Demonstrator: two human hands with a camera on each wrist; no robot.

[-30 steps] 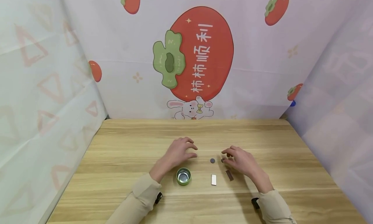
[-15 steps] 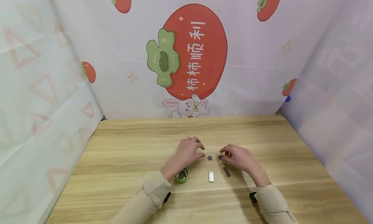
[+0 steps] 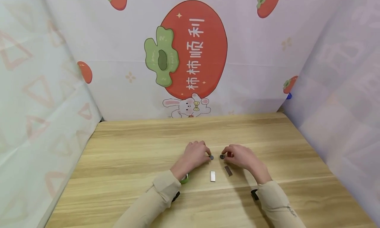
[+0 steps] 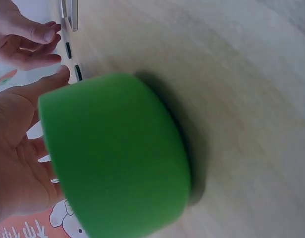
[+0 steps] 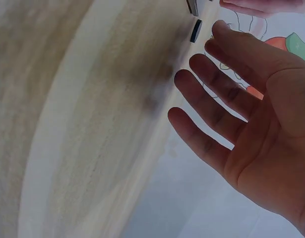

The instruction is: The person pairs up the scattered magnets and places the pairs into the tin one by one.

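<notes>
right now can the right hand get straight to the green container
Probably not easily: in the head view, the left wrist partly covers the green container. The right hand would likely have to come in from the near side.

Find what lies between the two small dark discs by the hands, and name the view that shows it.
Only bare wooden tabletop lies between the left disc and the right disc; the head view shows this.

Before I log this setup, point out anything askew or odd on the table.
The dark rectangular bar, right of the silver rectangular bar, lies slanted while its neighbour lies nearly straight: a mild mismatch. I see nothing spilled or damaged.
</notes>
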